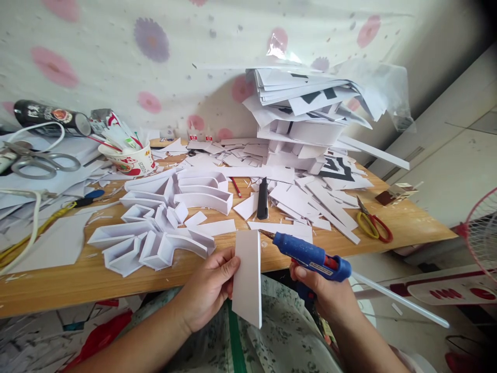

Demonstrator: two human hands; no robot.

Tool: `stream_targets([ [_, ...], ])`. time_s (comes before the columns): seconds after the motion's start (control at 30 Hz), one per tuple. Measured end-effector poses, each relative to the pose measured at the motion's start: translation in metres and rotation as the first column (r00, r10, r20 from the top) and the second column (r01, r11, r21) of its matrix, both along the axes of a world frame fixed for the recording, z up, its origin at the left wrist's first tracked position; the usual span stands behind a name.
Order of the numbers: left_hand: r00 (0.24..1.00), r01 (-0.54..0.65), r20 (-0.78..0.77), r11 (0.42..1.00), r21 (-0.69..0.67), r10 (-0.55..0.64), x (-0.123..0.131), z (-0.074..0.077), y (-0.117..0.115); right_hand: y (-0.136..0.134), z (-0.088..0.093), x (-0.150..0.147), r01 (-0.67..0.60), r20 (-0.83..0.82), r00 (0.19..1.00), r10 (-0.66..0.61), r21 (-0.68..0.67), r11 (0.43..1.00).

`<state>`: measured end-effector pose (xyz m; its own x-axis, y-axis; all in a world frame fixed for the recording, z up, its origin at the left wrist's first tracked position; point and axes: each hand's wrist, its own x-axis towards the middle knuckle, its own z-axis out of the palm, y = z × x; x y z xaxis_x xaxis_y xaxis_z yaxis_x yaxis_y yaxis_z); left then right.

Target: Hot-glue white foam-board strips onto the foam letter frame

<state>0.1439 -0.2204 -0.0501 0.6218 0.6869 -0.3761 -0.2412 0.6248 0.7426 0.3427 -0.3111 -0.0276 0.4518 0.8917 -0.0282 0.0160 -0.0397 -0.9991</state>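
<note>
My left hand (209, 287) pinches a white rectangular foam-board strip (247, 277) upright over my lap, just in front of the wooden table's front edge (116, 274). My right hand (324, 292) is wrapped round the grip of a blue hot-glue gun (310, 255). The gun's nozzle points left and sits right at the strip's upper right edge. A clear glue stick (399, 299) sticks out behind the gun to the right. On the table beyond my left hand lies a white foam-board structure of walled channels (163, 217).
White offcuts litter the table; a tall heap of paper and board (310, 119) stands at the back. A black knife (263, 199), yellow-red scissors (373, 224), a paper cup (130, 158), grey scissors (37, 160) and a dark can (50, 116) lie around. A fan (481, 233) stands right.
</note>
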Motion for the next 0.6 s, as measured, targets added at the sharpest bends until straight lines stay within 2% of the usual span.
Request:
stream_targets([
  [0.17,0.999,-0.002,-0.036,0.999,0.035,0.004,-0.0005,-0.0017,0.0015,0.0004,0.0029,-0.0028,0.003,-0.005,1.000,-0.003,0.009,1.000],
  [0.4,0.998,-0.005,-0.064,0.982,0.190,0.017,-0.0035,0.0020,0.0028,0.0007,0.0020,-0.0021,-0.007,0.097,0.995,0.006,0.009,1.000],
  [0.6,0.997,-0.008,-0.079,0.976,0.218,0.026,-0.0052,0.0050,0.0030,0.0005,0.0024,-0.0030,-0.018,0.123,0.992,0.019,-0.014,1.000],
])
